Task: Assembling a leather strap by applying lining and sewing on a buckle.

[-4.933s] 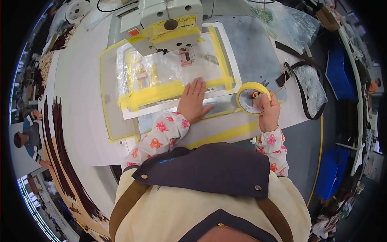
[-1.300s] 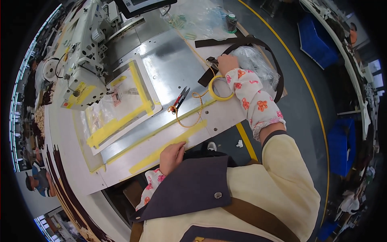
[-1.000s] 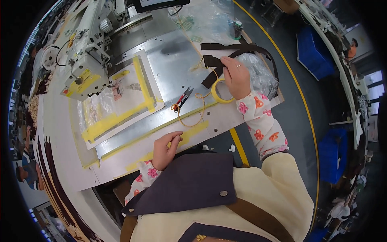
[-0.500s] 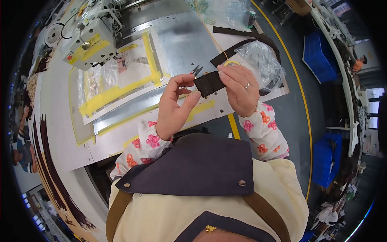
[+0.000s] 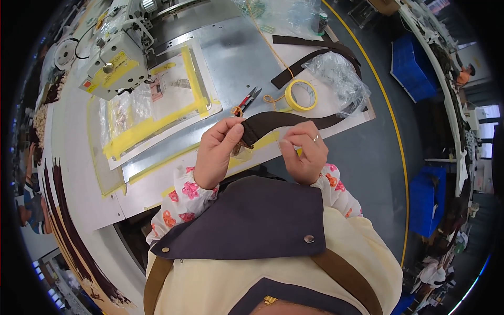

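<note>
My left hand [image 5: 217,149] pinches the folded, stitched end of a dark brown webbing strap [image 5: 286,118] between thumb and fingers. From there the strap curves right across the table edge, toward a clear plastic bag [image 5: 341,79]. My right hand [image 5: 305,152] is off the strap, just below it, its fingers curled and pressed together; anything in them is too small to see. Beyond the strap lie red-handled thread snips [image 5: 248,99] with an orange cord tied to them. A yellow tape roll [image 5: 314,97] rests on the table right of the snips.
An industrial sewing machine head [image 5: 113,71] stands at the upper left, beside a yellow-taped template [image 5: 202,94]. More dark strap [image 5: 286,79] loops at the back right. Blue bins [image 5: 412,68] stand beyond the yellow floor line. Other people are at the far sides.
My right hand has let go of the strap and drawn back toward me. My left hand now holds the strap end, a little lower and further left. The tape roll has come into full view.
</note>
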A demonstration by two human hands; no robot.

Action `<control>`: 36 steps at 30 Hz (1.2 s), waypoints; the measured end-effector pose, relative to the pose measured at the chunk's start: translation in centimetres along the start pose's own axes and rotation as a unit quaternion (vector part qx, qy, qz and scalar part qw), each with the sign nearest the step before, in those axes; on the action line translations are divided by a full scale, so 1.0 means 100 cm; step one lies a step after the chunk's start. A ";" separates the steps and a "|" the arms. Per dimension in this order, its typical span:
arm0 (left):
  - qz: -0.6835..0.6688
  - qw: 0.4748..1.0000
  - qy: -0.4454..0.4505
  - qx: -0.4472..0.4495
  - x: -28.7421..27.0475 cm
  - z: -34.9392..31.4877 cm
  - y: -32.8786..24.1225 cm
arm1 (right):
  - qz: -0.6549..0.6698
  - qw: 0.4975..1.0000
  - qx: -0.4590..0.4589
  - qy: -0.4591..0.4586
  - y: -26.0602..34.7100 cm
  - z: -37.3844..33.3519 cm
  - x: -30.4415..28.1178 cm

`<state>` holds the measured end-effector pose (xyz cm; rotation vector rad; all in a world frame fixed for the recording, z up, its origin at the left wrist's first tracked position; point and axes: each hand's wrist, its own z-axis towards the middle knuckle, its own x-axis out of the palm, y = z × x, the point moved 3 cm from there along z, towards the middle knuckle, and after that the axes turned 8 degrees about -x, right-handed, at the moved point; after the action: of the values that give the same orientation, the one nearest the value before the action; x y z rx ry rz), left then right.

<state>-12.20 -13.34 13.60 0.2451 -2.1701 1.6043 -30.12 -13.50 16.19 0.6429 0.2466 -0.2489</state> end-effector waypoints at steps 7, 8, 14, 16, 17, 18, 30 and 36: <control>0.120 0.980 0.131 -0.090 0.027 -0.004 0.007 | 0.384 0.877 0.288 0.006 -0.014 -0.007 0.003; 0.155 0.975 0.142 -0.070 0.033 -0.002 0.012 | 0.362 0.885 0.291 0.007 -0.011 0.001 -0.003; 0.232 0.960 0.155 -0.006 0.041 0.011 0.018 | 0.233 0.957 0.171 -0.034 0.015 0.085 -0.077; 0.197 0.967 0.155 -0.042 0.042 0.015 0.013 | 0.215 0.956 0.122 0.158 0.034 0.099 -0.078; 0.198 0.967 0.155 -0.041 0.041 0.017 0.008 | 0.185 0.928 0.116 0.303 0.040 0.094 -0.068; 0.075 0.971 0.195 -0.113 0.044 0.020 0.005 | 0.127 0.924 0.000 0.360 0.041 0.083 -0.049; -0.019 0.920 0.392 -0.010 0.132 0.092 -0.092 | 0.088 0.848 0.188 0.488 -0.026 -0.026 -0.009; -0.127 0.816 0.549 0.130 0.141 0.060 -0.204 | 0.121 0.836 0.333 0.419 -0.037 -0.053 -0.039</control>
<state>-18.31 -23.88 36.03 -0.2662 -0.9809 1.3430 -35.72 -12.45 11.20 1.4575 0.9445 0.2339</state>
